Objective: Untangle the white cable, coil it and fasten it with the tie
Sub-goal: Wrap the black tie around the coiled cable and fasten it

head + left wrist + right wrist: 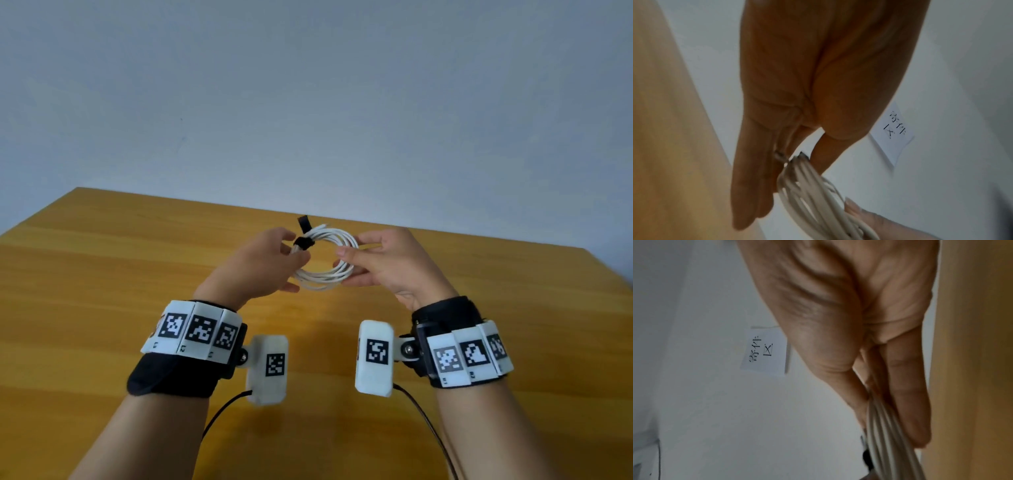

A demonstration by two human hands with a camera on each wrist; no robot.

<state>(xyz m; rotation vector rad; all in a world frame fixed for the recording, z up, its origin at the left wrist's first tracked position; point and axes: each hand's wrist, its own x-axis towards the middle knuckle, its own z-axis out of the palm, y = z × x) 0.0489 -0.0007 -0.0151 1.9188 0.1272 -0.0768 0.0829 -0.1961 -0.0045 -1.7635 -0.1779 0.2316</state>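
- We see the white cable [325,258] wound into a round multi-loop coil, held in the air above the wooden table [102,291], between both hands.
- Left hand [263,270] pinches the coil's left side right at the black tie [303,242]; thumb and fingers curl around the bundle there.
- Right hand [387,267] grasps the coil's right side, strands running between thumb and fingers; the right wrist view confirms the strands [884,434] clamped in that grip.
- The tie is wrapped around the strands, but its tail [303,222] sticks up free, so we judge the fastening as not finished.
- Risk: if the left pinch loosens before the tail is pressed down, the wrap may unwind and the loops spring apart.
- Risk: the loops look slightly uneven at the bottom; pulling with the right hand may drag one strand out of the bundle.
- Risk: a cable end near the tie may slip out; we cannot tell if both ends are caught.
- Cable looks thin, smooth, springy; the coil looks compact.
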